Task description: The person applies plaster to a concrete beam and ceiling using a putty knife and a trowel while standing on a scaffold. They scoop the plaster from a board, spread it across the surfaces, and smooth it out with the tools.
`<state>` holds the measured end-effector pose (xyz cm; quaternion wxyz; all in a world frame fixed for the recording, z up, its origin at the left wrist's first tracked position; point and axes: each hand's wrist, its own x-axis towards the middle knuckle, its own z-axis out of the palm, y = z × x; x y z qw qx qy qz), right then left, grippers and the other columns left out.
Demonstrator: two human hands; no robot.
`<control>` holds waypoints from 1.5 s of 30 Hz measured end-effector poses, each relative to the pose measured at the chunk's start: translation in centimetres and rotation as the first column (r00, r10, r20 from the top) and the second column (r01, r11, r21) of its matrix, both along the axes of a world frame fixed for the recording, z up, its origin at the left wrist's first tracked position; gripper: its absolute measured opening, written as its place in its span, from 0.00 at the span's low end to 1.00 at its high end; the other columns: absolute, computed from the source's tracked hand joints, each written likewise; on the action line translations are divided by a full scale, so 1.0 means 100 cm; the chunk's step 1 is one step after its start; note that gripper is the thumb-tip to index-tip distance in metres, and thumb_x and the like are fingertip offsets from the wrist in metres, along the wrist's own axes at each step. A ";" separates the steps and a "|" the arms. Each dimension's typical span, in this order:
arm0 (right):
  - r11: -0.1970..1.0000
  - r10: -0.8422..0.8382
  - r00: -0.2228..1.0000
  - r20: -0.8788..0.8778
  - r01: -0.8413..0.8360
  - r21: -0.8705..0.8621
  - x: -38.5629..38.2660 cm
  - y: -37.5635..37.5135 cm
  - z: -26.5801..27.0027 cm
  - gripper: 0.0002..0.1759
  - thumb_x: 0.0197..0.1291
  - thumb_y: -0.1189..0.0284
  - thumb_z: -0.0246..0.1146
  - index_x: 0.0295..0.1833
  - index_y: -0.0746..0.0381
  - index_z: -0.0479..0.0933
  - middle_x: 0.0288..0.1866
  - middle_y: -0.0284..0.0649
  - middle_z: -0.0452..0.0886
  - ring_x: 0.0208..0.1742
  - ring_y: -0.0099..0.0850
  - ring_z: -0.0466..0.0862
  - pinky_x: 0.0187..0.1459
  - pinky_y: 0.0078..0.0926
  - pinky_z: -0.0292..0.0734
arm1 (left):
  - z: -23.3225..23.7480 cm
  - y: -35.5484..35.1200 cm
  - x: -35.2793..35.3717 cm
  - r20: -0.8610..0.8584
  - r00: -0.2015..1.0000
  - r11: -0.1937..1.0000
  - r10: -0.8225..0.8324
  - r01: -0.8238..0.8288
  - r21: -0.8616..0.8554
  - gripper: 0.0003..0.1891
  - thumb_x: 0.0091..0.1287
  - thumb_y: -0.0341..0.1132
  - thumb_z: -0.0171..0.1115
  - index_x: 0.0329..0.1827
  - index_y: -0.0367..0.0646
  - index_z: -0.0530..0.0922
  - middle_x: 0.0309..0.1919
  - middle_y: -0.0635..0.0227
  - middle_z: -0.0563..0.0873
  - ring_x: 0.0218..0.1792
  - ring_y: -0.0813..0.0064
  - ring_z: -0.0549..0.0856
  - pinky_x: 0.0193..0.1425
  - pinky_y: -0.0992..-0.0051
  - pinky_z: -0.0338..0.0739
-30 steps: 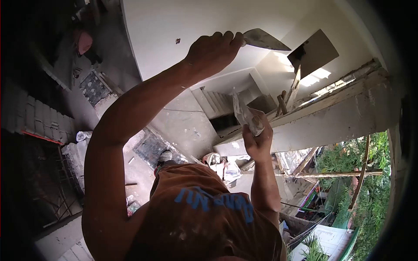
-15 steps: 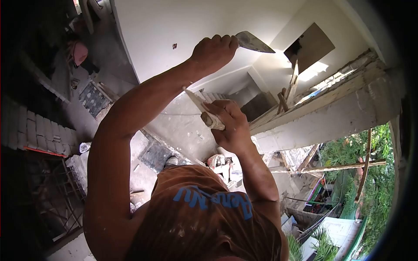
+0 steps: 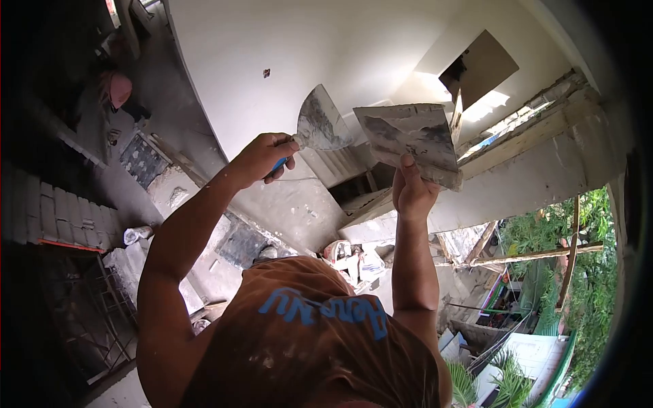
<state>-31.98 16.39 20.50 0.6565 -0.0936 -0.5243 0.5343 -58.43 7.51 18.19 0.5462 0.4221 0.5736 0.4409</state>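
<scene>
Plaster wall [image 3: 326, 41] beside rough concrete beam [image 3: 537, 183]

— Item one?
— Putty knife [image 3: 320, 126]: blue handle, fan-shaped steel blade caked with grey-white filler. The handle is enclosed in the left hand [image 3: 262, 158]. The blade stands up and to the right of the knuckles, flat face showing.
— Item two?
— Broad scraper [image 3: 408, 139]: wide, roughly rectangular blade, smeared grey and white, edges crusted. The right hand [image 3: 411, 190] grips it from below, one finger laid up its face. The blade spreads above the fingers, tilted, its left corner just beside the putty knife's blade.
</scene>
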 end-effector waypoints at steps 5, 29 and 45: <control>0.910 -0.209 0.873 0.440 0.008 0.416 -0.012 0.000 0.000 0.19 0.58 0.82 0.61 0.57 0.67 0.78 0.56 0.47 0.81 0.59 0.38 0.78 0.61 0.33 0.71 | 0.011 -0.028 0.006 0.196 0.979 0.999 0.049 -0.053 0.012 0.14 0.75 0.43 0.56 0.37 0.42 0.76 0.25 0.70 0.80 0.16 0.85 0.74 0.15 0.80 0.66; 0.928 -0.267 0.328 0.906 -0.166 0.334 0.005 0.043 -0.179 0.16 0.59 0.81 0.60 0.53 0.63 0.78 0.51 0.50 0.82 0.53 0.52 0.82 0.52 0.41 0.78 | 0.022 -0.124 -0.001 0.389 0.921 0.967 0.033 -0.127 0.219 0.12 0.78 0.41 0.54 0.41 0.41 0.74 0.25 0.70 0.79 0.15 0.87 0.73 0.14 0.84 0.64; 0.841 0.210 -0.310 0.927 0.542 -0.009 0.254 -0.108 -0.394 0.24 0.57 0.66 0.57 0.56 0.71 0.75 0.47 0.64 0.83 0.50 0.62 0.82 0.51 0.54 0.76 | -0.115 -0.154 0.048 0.293 0.862 0.910 0.414 -0.383 -0.161 0.10 0.73 0.38 0.61 0.45 0.39 0.75 0.24 0.74 0.77 0.14 0.87 0.69 0.16 0.80 0.62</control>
